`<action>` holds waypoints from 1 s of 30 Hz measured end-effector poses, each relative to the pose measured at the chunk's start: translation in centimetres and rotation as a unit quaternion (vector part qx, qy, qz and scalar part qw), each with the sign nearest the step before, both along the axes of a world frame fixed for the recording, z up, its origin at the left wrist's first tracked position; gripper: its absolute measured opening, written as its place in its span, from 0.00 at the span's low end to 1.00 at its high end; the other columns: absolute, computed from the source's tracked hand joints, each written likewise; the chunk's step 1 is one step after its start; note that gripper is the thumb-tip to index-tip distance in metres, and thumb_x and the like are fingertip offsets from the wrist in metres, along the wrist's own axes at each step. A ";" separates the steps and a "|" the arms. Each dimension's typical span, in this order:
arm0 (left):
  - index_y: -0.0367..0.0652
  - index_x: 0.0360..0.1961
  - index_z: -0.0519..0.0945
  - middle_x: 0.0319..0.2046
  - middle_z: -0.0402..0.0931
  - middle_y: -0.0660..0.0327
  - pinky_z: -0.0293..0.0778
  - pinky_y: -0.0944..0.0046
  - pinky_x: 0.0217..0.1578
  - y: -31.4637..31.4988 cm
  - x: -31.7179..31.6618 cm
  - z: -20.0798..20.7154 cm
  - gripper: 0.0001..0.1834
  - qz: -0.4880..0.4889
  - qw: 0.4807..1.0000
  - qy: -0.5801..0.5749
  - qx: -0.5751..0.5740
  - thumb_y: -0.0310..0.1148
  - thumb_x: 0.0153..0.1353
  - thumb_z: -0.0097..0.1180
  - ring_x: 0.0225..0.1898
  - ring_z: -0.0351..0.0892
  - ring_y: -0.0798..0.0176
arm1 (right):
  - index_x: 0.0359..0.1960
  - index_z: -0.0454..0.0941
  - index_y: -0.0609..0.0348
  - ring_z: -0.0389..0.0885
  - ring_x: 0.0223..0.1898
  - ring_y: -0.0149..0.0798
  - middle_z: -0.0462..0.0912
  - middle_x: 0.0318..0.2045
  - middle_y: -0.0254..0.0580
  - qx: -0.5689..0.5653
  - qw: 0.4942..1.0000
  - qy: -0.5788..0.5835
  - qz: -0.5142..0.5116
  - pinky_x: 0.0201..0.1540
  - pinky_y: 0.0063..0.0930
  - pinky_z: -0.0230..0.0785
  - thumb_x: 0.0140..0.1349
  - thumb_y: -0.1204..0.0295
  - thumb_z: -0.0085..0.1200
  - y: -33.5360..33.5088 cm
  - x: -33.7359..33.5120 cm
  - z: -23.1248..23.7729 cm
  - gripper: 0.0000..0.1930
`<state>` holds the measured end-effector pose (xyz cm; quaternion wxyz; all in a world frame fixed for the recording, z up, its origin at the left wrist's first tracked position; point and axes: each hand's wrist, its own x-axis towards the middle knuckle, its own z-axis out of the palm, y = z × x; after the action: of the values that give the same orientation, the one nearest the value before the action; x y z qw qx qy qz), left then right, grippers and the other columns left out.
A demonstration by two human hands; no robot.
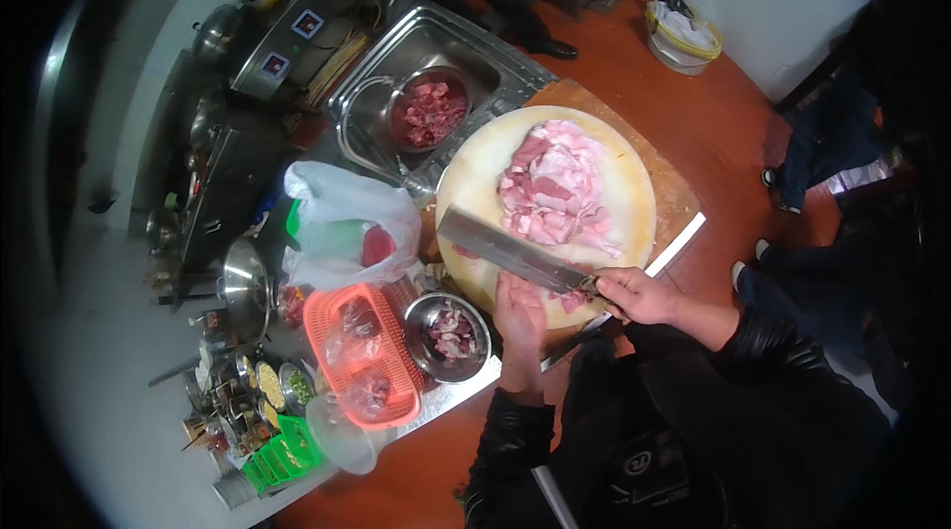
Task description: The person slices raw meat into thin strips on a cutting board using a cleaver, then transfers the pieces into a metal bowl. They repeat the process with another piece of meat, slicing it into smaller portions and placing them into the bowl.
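Observation:
My right hand (637,295) is closed around the handle of a cleaver (515,252). Its broad blade slants up and left across the near part of a round, pale chopping board (634,172). Below the blade's edge, my left hand (521,309) reaches up from the board's near rim. Its fingers look stretched out, with the tips partly hidden by the blade. Small bits of meat (569,300) lie between my hands, by the cleaver. Beyond the blade, a heap of pale pink raw meat (557,182) rests on the board.
Left of the board stand a steel bowl of meat pieces (477,341), an orange basket (386,417) with bagged meat and a white plastic bag (347,182). A sink (475,29) behind holds a bowl of cut meat (433,113). Other people's legs (822,143) show at right.

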<state>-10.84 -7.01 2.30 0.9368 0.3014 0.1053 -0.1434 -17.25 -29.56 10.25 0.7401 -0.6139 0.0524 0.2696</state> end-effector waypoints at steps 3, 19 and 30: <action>0.43 0.69 0.69 0.68 0.70 0.55 0.59 0.43 0.71 0.2 -0.2 0.8 0.25 -0.098 0.980 0.054 -0.162 0.45 0.77 0.45 0.69 0.69 0.52 | 0.62 0.75 0.56 0.68 0.18 0.24 0.76 0.22 0.31 0.079 0.992 0.094 -0.033 0.23 0.21 0.69 0.82 0.50 0.35 1.3 0.4 -0.5 0.25; 0.43 0.55 0.83 0.62 0.73 0.50 0.61 0.42 0.67 -2.3 -1.9 -0.5 0.21 -0.126 0.564 -0.422 0.699 0.39 0.63 0.61 0.66 0.65 0.41 | 0.62 0.71 0.53 0.69 0.15 0.30 0.71 0.17 0.37 0.050 0.953 0.235 -0.186 0.20 0.25 0.72 0.80 0.45 0.35 -6.6 -17.1 -3.0 0.27; 0.43 0.67 0.74 0.69 0.62 0.44 0.51 0.35 0.71 -3.5 -4.4 -2.7 0.28 -0.052 0.597 -0.351 0.720 0.42 0.68 0.58 0.69 0.61 0.38 | 0.58 0.75 0.53 0.70 0.18 0.28 0.72 0.21 0.32 0.098 0.943 0.244 -0.203 0.24 0.22 0.70 0.80 0.46 0.35 2.7 -16.6 -7.1 0.26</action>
<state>-15.19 -10.51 -0.42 0.3718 0.9098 -0.1784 0.0471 -33.81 -26.86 3.16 0.7999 -0.4302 0.3285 0.2592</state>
